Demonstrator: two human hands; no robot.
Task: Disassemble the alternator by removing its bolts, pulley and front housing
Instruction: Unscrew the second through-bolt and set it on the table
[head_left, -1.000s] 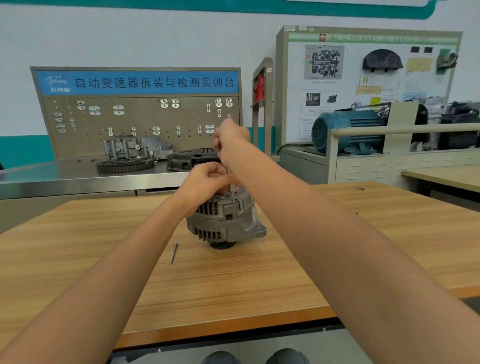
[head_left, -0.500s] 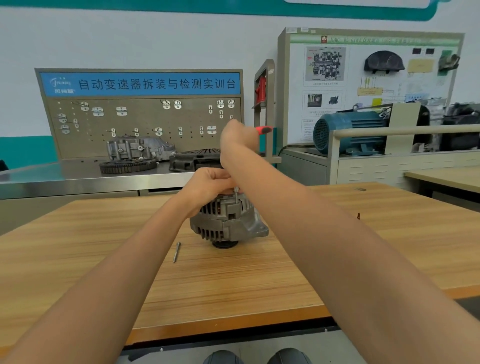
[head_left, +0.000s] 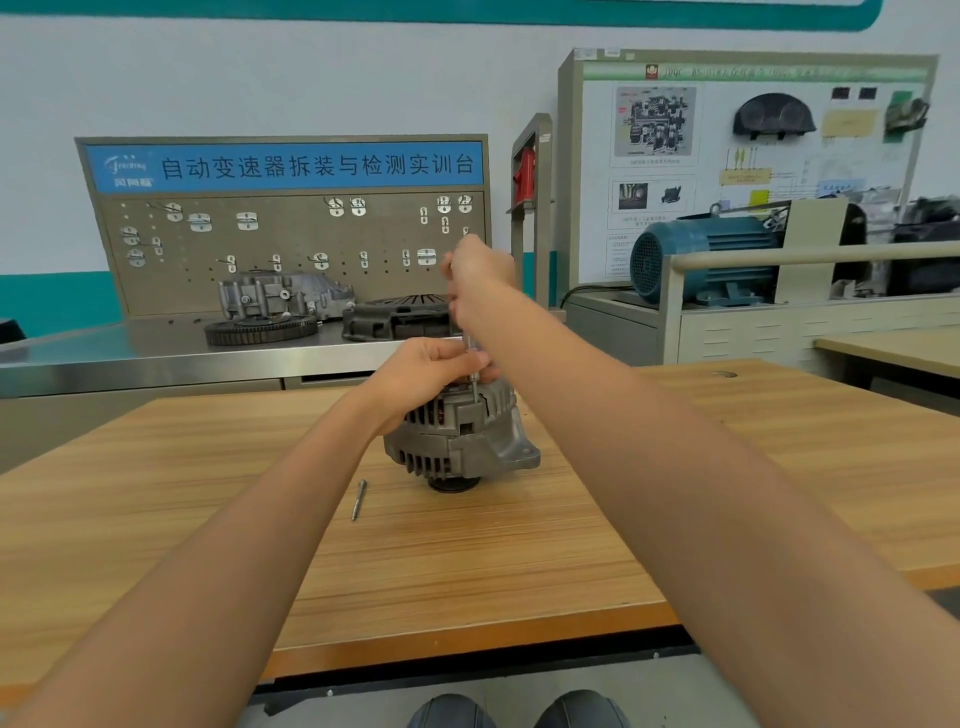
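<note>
A grey alternator stands on the wooden table with its black pulley underneath. My left hand rests curled on its top and pinches the thin metal shaft of a screwdriver that stands upright in the housing. My right hand grips the screwdriver's handle above; the handle is hidden inside the fist. One long bolt lies loose on the table to the left of the alternator.
Behind the table is a steel bench with a gearbox casing, a ring gear and a clutch cover under a pegboard. A blue electric motor sits on a cabinet at the right.
My right hand has turned on the screwdriver: the red handle tip that showed half a second ago is hidden in the fist again. The left hand and alternator stay put.
</note>
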